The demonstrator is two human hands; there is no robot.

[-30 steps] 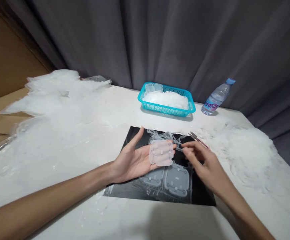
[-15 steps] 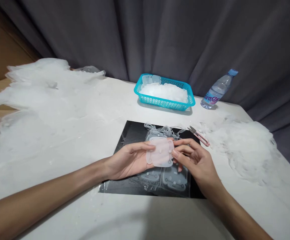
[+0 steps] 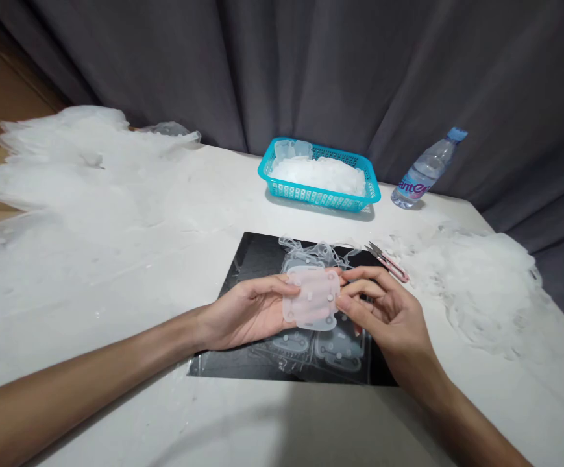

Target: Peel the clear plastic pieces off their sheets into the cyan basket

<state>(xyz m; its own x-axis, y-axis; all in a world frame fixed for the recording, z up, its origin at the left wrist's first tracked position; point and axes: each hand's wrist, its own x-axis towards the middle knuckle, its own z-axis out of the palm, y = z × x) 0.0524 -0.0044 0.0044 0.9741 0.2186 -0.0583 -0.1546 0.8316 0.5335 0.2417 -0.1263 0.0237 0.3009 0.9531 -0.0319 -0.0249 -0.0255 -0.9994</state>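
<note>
A translucent silicone pad point(image 3: 313, 308), roughly square with small raised dots and slots, lies across the fingers of my left hand point(image 3: 247, 311). My left thumb presses on its left edge. At the pad's right edge, my right hand point(image 3: 389, 311) pinches with thumb and fingertips. Beneath both hands is a black board point(image 3: 213, 363). On it rests a clear sheet with similar moulded pads point(image 3: 340, 350), partly covered by my hands. Thin offcut strips point(image 3: 328, 251) curl along the board's far edge.
A turquoise basket point(image 3: 320, 198) of white translucent pieces stands at the back, with a water bottle point(image 3: 422, 172) to its right. Pink-handled thread snips point(image 3: 389, 263) lie right of the board. Translucent scraps point(image 3: 490, 292) pile up at right; stacked sheets point(image 3: 67, 155) at left.
My left thumb has come down from upright onto the pad. My right hand has moved in to pinch the pad's right edge, and the strip it held is out of its fingers. The view has shifted slightly.
</note>
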